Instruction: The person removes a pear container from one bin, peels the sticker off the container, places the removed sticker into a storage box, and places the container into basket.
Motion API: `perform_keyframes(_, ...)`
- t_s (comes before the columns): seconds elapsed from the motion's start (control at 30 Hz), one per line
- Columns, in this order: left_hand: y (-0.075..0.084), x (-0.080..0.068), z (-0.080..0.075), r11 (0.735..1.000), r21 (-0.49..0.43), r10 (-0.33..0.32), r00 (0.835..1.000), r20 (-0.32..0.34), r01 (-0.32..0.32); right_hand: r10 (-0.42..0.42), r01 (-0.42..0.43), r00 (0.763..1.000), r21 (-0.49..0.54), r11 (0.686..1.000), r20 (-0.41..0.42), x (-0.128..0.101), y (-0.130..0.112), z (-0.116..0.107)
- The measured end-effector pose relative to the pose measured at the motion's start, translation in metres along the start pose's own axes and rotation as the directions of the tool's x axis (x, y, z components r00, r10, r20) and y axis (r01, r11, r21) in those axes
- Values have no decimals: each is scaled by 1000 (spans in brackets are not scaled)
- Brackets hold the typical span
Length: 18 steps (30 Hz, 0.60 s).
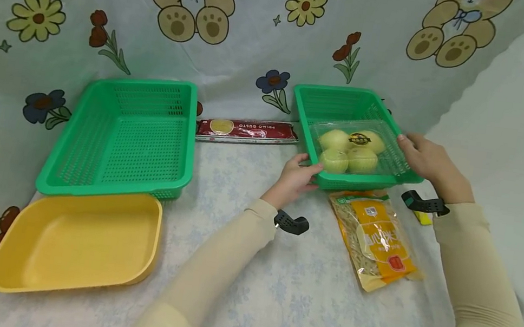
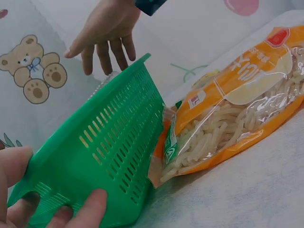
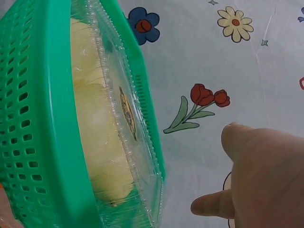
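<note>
A green basket stands at the back right, holding a clear plastic box of round pale-yellow fruit. My left hand grips its front left corner, thumb at the rim and fingers against the outer wall. Beside the basket's right rim is my right hand; in the left wrist view that hand hangs just beyond the rim with fingers apart. The right wrist view shows its thumb and a finger spread, with nothing between them. In front of the basket lies an orange packet of noodles.
Another green basket stands at the left, with a yellow tub in front of it. A long red packet lies along the back between the baskets. Close to the right wrist is a small yellow item. A printed cloth hangs behind.
</note>
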<state>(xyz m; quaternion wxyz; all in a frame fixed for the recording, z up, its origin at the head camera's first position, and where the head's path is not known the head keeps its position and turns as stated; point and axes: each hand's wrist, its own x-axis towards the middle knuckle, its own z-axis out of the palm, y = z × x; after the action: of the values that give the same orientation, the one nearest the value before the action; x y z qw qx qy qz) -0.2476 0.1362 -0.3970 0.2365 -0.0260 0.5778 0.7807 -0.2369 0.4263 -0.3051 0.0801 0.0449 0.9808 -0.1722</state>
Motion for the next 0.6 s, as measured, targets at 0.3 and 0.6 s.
perform_keyframes(0.3, -2, -1, 3, 999, 17, 52, 998, -18, -52, 70, -68, 997, -58, 996, 33, -2, -4, 0)
perform_keyframes(0.6, -3, -1, 4, 995, 74, 73, 997, -19, -72, 206, -191, 972, -130, 973, 111, -1, -16, 3)
